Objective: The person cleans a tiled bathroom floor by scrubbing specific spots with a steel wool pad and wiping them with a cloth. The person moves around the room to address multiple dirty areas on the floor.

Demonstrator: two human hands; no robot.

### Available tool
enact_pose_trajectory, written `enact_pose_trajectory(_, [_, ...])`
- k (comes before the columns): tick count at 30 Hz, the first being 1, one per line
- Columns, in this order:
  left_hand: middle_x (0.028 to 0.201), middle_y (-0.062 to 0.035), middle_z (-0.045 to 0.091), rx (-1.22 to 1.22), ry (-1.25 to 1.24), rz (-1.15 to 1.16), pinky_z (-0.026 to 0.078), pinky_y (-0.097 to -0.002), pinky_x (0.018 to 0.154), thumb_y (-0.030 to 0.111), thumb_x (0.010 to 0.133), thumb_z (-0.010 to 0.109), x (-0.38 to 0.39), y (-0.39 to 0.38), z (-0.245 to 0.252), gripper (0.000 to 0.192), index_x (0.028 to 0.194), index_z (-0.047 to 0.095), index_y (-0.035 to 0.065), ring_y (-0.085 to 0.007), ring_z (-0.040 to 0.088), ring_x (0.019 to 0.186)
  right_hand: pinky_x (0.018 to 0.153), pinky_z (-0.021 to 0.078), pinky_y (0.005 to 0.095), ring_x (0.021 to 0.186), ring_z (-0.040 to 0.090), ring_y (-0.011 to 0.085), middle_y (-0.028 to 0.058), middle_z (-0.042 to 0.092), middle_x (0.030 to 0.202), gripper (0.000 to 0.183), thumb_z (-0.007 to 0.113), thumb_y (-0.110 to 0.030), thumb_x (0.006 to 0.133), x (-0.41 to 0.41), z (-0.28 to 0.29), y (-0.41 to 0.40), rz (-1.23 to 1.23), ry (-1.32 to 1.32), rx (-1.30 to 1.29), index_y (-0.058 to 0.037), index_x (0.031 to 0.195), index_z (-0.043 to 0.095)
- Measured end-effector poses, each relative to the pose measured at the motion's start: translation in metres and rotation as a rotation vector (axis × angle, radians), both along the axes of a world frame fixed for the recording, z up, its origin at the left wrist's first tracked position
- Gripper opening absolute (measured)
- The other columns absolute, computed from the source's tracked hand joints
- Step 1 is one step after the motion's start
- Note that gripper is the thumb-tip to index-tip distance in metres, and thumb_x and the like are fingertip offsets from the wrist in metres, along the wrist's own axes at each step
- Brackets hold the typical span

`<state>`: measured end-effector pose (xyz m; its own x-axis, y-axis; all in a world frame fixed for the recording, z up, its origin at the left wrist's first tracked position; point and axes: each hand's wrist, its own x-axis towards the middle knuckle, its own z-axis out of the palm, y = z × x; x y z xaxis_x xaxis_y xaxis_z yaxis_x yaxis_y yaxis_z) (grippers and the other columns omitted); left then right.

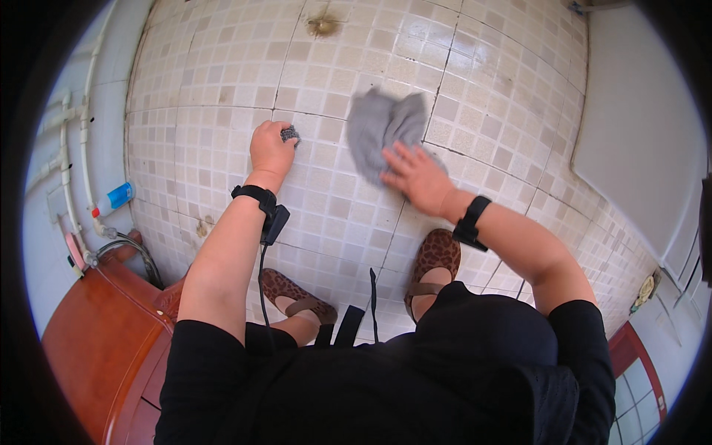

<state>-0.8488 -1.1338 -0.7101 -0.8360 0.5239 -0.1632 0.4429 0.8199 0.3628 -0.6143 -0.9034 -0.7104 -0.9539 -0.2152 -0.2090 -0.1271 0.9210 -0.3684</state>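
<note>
My left hand (271, 146) is curled around a dark grey metal scouring pad (290, 134), close to or on the tiled wet-room floor (328, 200). Part of the pad is hidden in my fingers. To the right, a grey cloth (372, 130) lies bunched and partly spread on the tiles. My right hand (420, 178) rests palm down on the cloth's near edge, its fingers spread over the fabric rather than closed on it. Both the hand and the cloth are slightly blurred.
A brownish stained patch, likely a drain (322, 25), marks the far floor. White pipes (86, 128) and a blue-labelled bottle (118, 196) line the left wall, beside a reddish-brown wooden cabinet (100, 328). At right stands a white panel (628, 128). My leopard-print shoes (436, 250) are below.
</note>
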Motion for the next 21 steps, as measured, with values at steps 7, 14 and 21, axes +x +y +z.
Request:
enact_pose_trajectory(7, [0.093,-0.0125,0.063,-0.012,-0.023,0.002,0.048,-0.0407,0.083,0.008,0.067,0.076,0.002,0.005,0.0,0.026,0.092,0.069,0.0053,-0.0333,0.057,0.095,0.1,0.0379,0.0434,0.123,0.044,0.0302,0.007,0.051,0.133,0.032,0.058,-0.01,0.078,0.014,0.0,0.028,0.03,0.144,-0.189,-0.0156,0.108,0.067])
enact_pose_trajectory(14, [0.093,-0.0131,0.063,-0.014,-0.002,0.014,0.048,-0.0409,0.082,0.009,0.067,0.076,0.0,-0.003,0.004,0.026,0.092,0.068,0.0044,-0.0339,0.058,0.093,0.086,0.0463,0.0266,0.1,0.058,0.0147,0.0041,0.066,0.107,0.035,0.06,0.007,0.075,-0.006,0.105,0.109,-0.602,-0.596,-0.997,-0.0046,0.107,0.068])
enact_pose_trajectory(21, [0.094,-0.0144,0.063,0.096,-0.01,0.01,0.048,-0.0411,0.083,0.009,0.067,0.076,0.003,0.011,-0.003,0.028,0.093,0.068,0.0046,-0.0346,0.058,0.093,0.096,0.0455,0.0401,0.115,0.053,0.0343,0.0181,0.05,0.134,0.045,0.066,-0.015,0.081,0.008,0.034,0.115,-0.536,0.08,0.208,-0.015,0.125,0.059])
